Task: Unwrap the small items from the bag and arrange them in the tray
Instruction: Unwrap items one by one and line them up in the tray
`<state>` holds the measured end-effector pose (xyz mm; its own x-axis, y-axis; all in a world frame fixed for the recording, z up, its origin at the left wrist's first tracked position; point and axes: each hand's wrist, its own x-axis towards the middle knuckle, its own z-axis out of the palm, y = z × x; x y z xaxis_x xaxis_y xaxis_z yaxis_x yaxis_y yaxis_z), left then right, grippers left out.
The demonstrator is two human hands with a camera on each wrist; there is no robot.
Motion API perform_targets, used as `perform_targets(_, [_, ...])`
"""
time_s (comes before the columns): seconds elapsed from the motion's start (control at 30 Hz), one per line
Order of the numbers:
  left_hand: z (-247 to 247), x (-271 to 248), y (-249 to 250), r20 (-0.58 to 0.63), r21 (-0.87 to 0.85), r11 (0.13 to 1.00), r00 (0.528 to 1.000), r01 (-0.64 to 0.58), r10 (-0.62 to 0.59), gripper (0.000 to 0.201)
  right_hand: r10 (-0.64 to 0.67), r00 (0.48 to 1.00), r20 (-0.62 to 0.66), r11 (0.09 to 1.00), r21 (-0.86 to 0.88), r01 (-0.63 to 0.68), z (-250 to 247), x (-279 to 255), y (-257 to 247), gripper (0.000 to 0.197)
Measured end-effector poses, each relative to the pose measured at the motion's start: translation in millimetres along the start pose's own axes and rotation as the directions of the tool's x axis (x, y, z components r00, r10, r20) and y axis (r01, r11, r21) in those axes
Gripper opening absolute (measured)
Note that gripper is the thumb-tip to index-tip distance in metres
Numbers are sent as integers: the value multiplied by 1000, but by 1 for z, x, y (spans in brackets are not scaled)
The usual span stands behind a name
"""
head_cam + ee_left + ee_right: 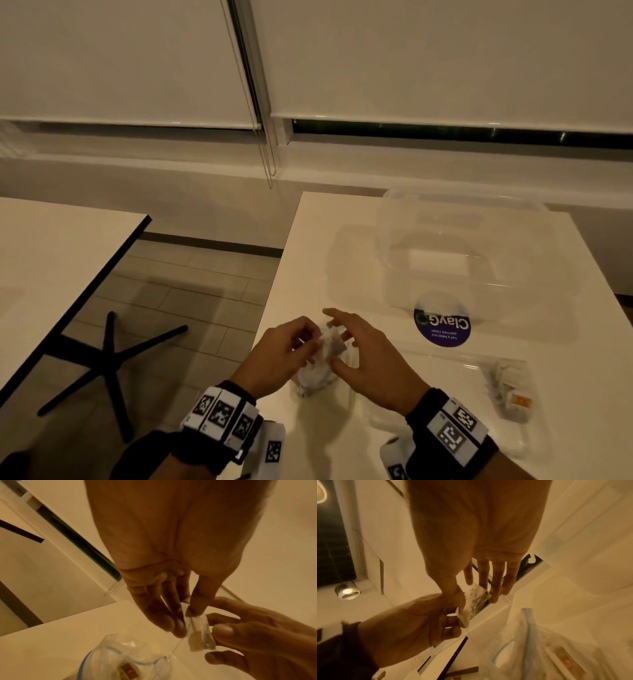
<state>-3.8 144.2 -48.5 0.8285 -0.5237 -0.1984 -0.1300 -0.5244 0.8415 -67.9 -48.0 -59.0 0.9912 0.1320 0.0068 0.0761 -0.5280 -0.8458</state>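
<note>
- Holding a small wrapped item [331, 344] up over the surface [301, 274], both hands on it at once, between the two palms.
- Left hand [279, 356]: grip is narrow, thumb and fingertips pinched onto one end of the wrapper. In the left wrist view the thumb presses the crinkly clear wrapper [199, 628] against the fingers.
- Right hand [371, 359]: thumb and a couple of fingers pinch the other end, and the remaining fingers stick out fairly straight. So this grip is holding the item too, just looser looking.
- The wrapper looks whitish and see-through. What's actually inside it, can't tell, too blurry.
- Bag [313, 380] sits on the surface right under the hands, clear plastic with a blue strip along the mouth. From the left wrist cam there's something brownish-orange showing inside the bag [120, 661].
- Tray [445, 373] is a clear shallow thing on the surface to the right of the hands, hard to make out its edges.
- A few small pieces [510, 387] lie toward the tray's right end, well apart from the hands. One has an orange bit on it.
- Behind the tray there's a clear lidded box [455, 246], and just in front of it a round blue sticker [442, 325] with white text, upside down from this angle.
- Both wrists have black bands with black-and-white marker squares on them.
</note>
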Motion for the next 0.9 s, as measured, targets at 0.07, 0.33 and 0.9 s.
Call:
perform_targets(0.07, [-2,0,3,-36,62,998,999,-22,25,9,-40,999,-10,997,-65,40,0,3,-2,39])
perform_targets(0.33, [1,-2,-8,34,39,994,994,104,-105,16,-2,990,-143,994,108,17,-7,4,-11,15])
perform_targets(0.9, [-3,-28,47,-234,-229,973,972,-25,-30,26,154,964,-218,851,525,-17,-41,-3,-34,19])
